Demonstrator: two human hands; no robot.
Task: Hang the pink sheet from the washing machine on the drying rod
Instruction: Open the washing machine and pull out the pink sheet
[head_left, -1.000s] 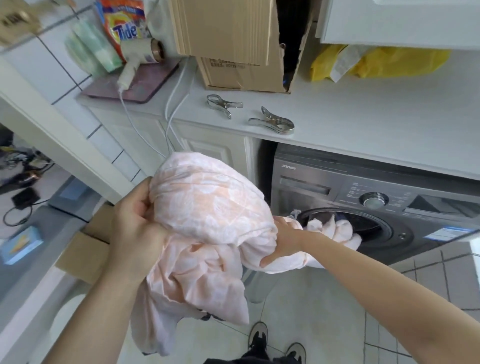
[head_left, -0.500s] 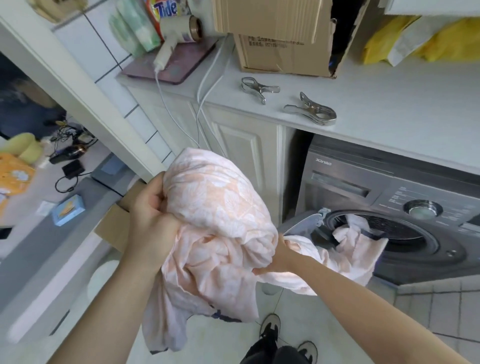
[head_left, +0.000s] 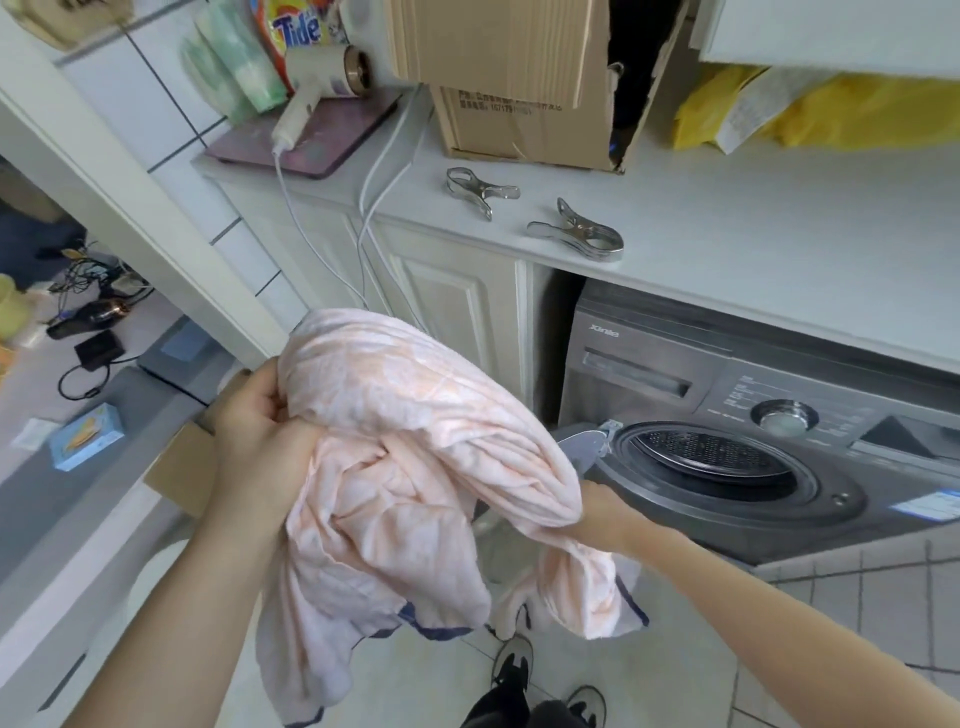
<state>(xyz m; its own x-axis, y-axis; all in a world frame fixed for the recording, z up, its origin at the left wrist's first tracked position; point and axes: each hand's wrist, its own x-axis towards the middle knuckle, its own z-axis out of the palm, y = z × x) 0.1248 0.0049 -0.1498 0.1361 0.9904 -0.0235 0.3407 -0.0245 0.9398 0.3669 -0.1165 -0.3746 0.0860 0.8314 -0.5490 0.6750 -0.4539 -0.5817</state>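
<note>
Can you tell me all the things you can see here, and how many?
sheet: 1, pink, bunched between both hands, fully out of the washer
washer: 1, grey, under the counter, door open, drum looks empty
clips: 2, silver, on the counter
box: 1, brown cardboard, back of the counter
hair dryer: 1, white, on a purple board
Tide bag: 1, orange, by the wall
yellow bag: 1, far right of the counter
shoes: 2, black and white, on the floor
left hand: 1, grips the sheet
right hand: 1, holds the sheet from below
</note>
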